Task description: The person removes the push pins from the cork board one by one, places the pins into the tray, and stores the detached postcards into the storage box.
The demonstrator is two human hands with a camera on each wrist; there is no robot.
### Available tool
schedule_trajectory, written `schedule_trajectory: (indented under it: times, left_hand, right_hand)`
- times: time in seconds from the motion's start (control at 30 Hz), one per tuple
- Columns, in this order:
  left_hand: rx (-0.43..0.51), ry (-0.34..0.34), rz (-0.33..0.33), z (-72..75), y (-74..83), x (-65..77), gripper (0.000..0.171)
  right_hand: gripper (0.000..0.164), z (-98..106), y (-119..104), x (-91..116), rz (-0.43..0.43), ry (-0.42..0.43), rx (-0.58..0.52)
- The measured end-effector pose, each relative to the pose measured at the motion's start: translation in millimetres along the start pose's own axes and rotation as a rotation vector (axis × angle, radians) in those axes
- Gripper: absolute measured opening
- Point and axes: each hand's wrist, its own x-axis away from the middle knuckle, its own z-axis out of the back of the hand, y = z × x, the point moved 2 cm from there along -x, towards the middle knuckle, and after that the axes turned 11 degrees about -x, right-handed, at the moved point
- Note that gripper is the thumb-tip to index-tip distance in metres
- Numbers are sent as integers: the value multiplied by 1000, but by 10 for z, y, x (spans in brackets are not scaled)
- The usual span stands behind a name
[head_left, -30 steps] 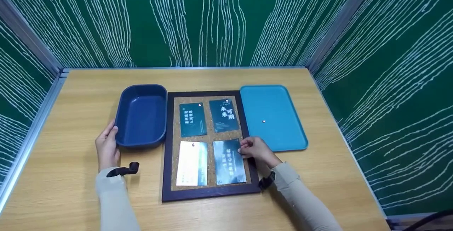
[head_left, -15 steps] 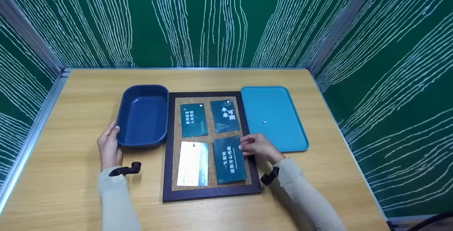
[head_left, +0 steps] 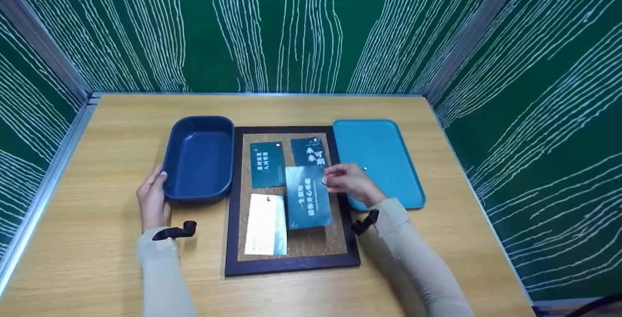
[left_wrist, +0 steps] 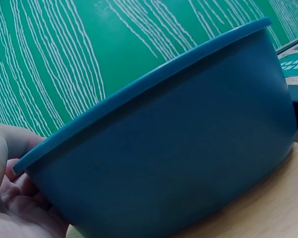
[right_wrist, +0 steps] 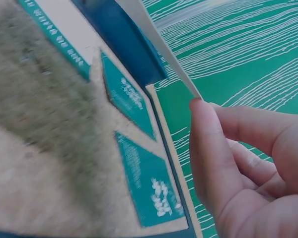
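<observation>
While the left hand (head_left: pixel 154 198) keeps its grip on the near outer corner of a deep navy-blue rounded-rectangular bin (head_left: pixel 197 164), thumb at the rim, the right hand (head_left: pixel 354 181) pinches the right edge of a dark teal rectangular card (head_left: pixel 308 198) with white characters; half a second ago this card lay over the near right part of a cork board in a dark purple-brown frame (head_left: pixel 291 262), and now it hangs raised above the board, just left of the right hand, overlapping another card in the head view and baring cork nearer the person; the right hand has moved farther forward with it, while the left hand and the bin look unchanged.

Under both hands spreads a light wood-grained table (head_left: pixel 97 210); beyond and to either side of the hands stand green walls (head_left: pixel 209 40) with wavy white lines, edged by grey metal strips (head_left: pixel 457 30).

Cards number four: one in the right hand's pinch, and three on the board, namely two teal cards (head_left: pixel 267 165) beyond and left of the right hand and one pale, glare-whitened card (head_left: pixel 265 224) between the hands; there is one board between the hands, one bin at the left hand, one flat turquoise rounded tray (head_left: pixel 384 147) beyond the right hand, and one small shiny pin (head_left: pixel 365 168) on that tray; three wall faces show.
</observation>
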Motion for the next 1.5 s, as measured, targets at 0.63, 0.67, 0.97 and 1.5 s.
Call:
schedule_trajectory:
  times: [0.63,0.67,0.97,1.5]
  left_hand:
    - [19,-32,3,-41,10,11,49]
    - [30,-32,9,-39,11,10,49]
    - [72,-29,26,-14,3,3,48]
    - [65,-35,22,2,-20,-7,49]
  right_hand:
    - [24,-428,-589,-319,87,1,-72]
    - [24,-461,-606,-337,89,2,-81]
    - [24,-763,-755,-473,98,5,-93]
    - [30,-1339,-879,-633,87,-5,-207]
